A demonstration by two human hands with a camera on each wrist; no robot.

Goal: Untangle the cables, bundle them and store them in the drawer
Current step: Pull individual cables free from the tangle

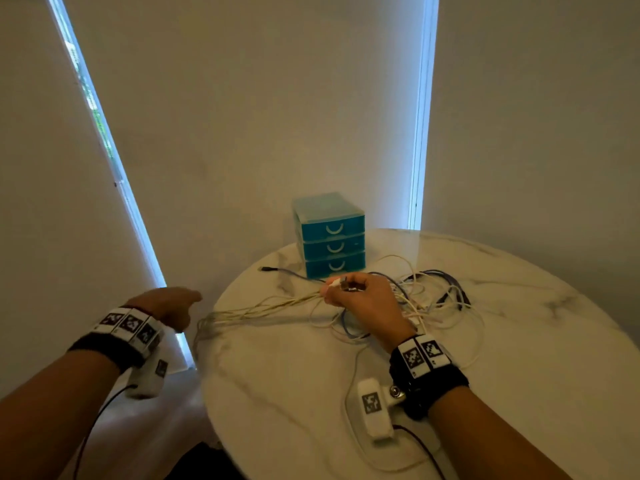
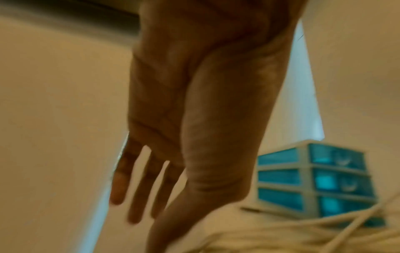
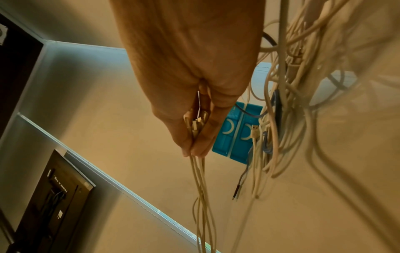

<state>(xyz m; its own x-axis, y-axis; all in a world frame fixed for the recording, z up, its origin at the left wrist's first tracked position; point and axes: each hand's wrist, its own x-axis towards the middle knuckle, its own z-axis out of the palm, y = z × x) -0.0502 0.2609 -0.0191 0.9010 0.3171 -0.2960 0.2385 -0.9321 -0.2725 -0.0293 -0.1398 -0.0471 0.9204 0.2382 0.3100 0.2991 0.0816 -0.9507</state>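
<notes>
My right hand [image 1: 349, 292] pinches the plug ends of several white cables [image 3: 195, 127] between thumb and fingers above the round marble table [image 1: 519, 341]. The held white cables [image 1: 263, 308] stretch leftward to the table's left edge. A tangle of white and blue cables [image 1: 433, 296] lies behind and right of that hand. My left hand [image 1: 169, 304] hovers off the table's left side, fingers straight and holding nothing [image 2: 138, 184]. The blue three-drawer unit [image 1: 330, 237] stands at the table's far edge with all drawers closed.
A dark-tipped blue cable end [image 1: 266, 269] lies left of the drawer unit. Light walls and bright window strips [image 1: 420, 133] stand behind the table. A white cable [image 1: 356, 427] loops near the table's front under my right wrist.
</notes>
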